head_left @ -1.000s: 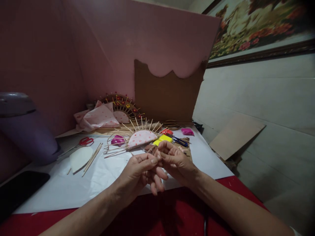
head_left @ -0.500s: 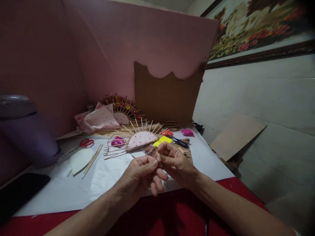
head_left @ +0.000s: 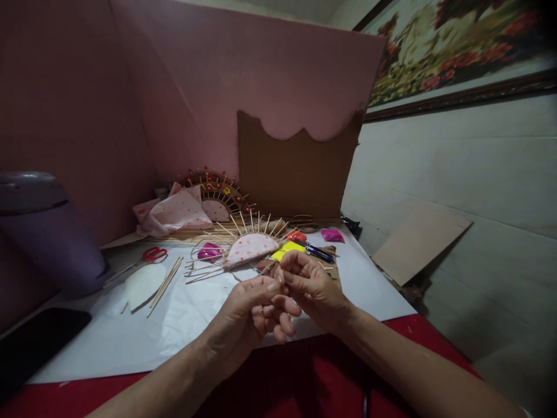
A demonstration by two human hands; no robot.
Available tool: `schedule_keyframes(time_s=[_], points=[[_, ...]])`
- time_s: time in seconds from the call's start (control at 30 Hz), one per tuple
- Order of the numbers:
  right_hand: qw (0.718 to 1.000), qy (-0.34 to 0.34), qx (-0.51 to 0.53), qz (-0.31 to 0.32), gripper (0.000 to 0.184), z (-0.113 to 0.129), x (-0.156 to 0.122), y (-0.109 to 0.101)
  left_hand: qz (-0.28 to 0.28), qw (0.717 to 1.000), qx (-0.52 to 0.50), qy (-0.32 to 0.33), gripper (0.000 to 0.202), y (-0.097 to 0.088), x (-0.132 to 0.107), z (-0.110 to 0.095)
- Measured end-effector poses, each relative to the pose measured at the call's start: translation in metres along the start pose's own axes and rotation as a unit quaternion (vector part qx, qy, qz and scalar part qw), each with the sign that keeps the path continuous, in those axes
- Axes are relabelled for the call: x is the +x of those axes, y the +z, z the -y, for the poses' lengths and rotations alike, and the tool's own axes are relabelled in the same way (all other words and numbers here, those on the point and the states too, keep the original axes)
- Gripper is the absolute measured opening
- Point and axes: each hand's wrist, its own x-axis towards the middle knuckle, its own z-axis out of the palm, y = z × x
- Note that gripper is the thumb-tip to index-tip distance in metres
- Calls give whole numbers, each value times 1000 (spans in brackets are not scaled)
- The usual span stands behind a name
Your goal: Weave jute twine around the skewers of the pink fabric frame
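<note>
My left hand [head_left: 255,310] and my right hand [head_left: 311,287] meet at their fingertips above the front of the white sheet [head_left: 195,325]. Both are closed in a pinch; whatever lies between the fingertips is too small to make out. Just beyond them sits a half-round piece covered in pink dotted cloth [head_left: 252,248], with thin wooden sticks fanning out from its curved edge. Close behind my right hand are a yellow packet [head_left: 289,249] and a dark blue utility knife [head_left: 319,252], partly over a scrap of cardboard.
Left of my hands lie loose sticks [head_left: 165,285], a pale oval piece [head_left: 145,283], red-handled scissors [head_left: 154,253] and a black phone [head_left: 47,342]. A purple tumbler [head_left: 56,238] stands far left. Behind are pink cloth [head_left: 176,210], a decorated arch [head_left: 217,184] and upright cardboard [head_left: 296,168].
My hands stay together at nearly the same spot. The lower fingers of my left hand have shifted slightly to the right and curled a little.
</note>
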Motion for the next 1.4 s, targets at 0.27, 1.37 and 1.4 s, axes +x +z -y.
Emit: schedule_keyframes(time_s=[0.27,1.37,1.4], points=[[1000,3,7,14,18,0,-1,2,23,1000,-15,-11,10,-6,2,0],[971,-116,-192,-86,14,2,-5,9,-60,992,108,35,29,-7,7,-4],[971,-119,-191,-85,14,2,-5,9,-56,993,97,31,28,-7,7,-4]])
